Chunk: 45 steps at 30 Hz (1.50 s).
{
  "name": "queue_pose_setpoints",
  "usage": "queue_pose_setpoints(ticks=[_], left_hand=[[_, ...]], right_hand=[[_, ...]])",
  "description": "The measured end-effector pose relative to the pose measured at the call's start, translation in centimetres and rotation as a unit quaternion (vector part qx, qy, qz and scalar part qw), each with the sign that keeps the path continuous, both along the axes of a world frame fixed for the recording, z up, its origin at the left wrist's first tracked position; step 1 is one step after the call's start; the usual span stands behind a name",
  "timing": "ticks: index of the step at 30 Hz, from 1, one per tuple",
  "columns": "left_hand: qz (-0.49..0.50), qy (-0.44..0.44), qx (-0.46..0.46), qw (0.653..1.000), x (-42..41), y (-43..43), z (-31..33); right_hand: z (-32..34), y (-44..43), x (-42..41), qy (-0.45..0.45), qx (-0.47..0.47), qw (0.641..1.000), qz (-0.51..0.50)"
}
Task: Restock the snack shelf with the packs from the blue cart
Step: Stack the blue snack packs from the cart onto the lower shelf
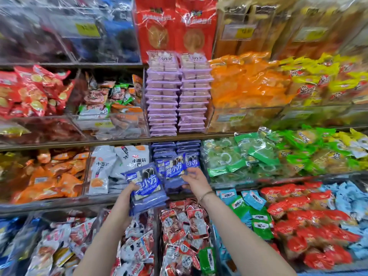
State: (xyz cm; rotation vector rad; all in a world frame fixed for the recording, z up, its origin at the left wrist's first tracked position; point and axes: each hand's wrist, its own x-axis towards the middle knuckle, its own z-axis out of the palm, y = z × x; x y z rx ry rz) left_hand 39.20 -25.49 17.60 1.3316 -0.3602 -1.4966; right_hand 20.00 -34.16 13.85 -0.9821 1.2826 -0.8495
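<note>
My left hand [127, 193] grips a stack of blue snack packs [146, 188] with white lettering, held in front of the shelf at centre. My right hand [196, 179] holds more of the same blue packs [175, 169], pushed against the front of a shelf compartment. That compartment holds stacked blue packs [175, 148] behind a clear front wall. The blue cart is out of view.
Purple packs [177, 92] are stacked on the shelf above. White packs [119, 162] lie left of the blue compartment, green packs [245, 154] to its right. Bins of red and white packs [185, 226] sit below my arms. Clear dividers separate the compartments.
</note>
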Motion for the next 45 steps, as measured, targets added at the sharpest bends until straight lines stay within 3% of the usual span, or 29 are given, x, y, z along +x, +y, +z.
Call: queue_pose_setpoints(ticks=[10, 12, 15, 16, 18, 21, 23, 25, 29, 32, 37, 45], left_hand=[[-0.003, -0.019, -0.007, 1.000, 2.7, -1.8, -0.5], [-0.001, -0.021, -0.007, 1.000, 2.8, -2.2, -0.7], [-0.003, -0.027, 0.014, 1.000, 2.4, -2.7, -0.8], [-0.003, -0.036, 0.020, 0.999, 2.3, -2.8, -0.8], [-0.002, -0.055, 0.028, 0.998, 1.9, -3.1, -1.0], [-0.002, -0.073, 0.036, 0.997, 1.4, -3.6, -1.4], [-0.007, -0.081, 0.034, 0.996, 0.9, -4.1, -1.3], [-0.016, -0.089, 0.027, 0.996, 0.0, -4.7, -1.1], [-0.052, -0.128, 0.004, 0.990, -1.8, -6.0, -1.6], [-0.067, -0.146, 0.003, 0.987, -2.6, -6.5, -1.4], [-0.062, -0.121, 0.031, 0.990, -1.0, -6.3, -2.5], [-0.031, -0.114, 0.034, 0.992, 0.1, -5.4, -2.3]], right_hand=[[-2.0, -5.1, 3.8, 0.010, 0.040, 0.999, -0.025], [-2.2, -5.5, 4.4, 0.127, 0.019, 0.991, 0.027], [-2.4, -5.9, 4.7, 0.430, -0.084, 0.888, 0.141], [-2.3, -6.0, 4.8, 0.471, -0.101, 0.861, 0.160], [-2.0, -5.9, 4.6, 0.483, -0.115, 0.851, 0.172], [-0.9, -4.9, 3.8, 0.396, -0.126, 0.900, 0.132], [0.2, -3.3, 3.1, 0.241, -0.093, 0.957, 0.129], [1.1, -1.3, 2.4, 0.103, -0.038, 0.981, 0.158], [0.5, 0.2, 1.3, 0.118, -0.046, 0.982, 0.144], [0.1, 0.0, 0.8, -0.015, 0.045, 0.998, 0.027], [-0.6, -1.4, -0.1, -0.185, 0.151, 0.954, -0.179], [-1.1, -3.0, 1.4, -0.175, 0.173, 0.928, -0.279]])
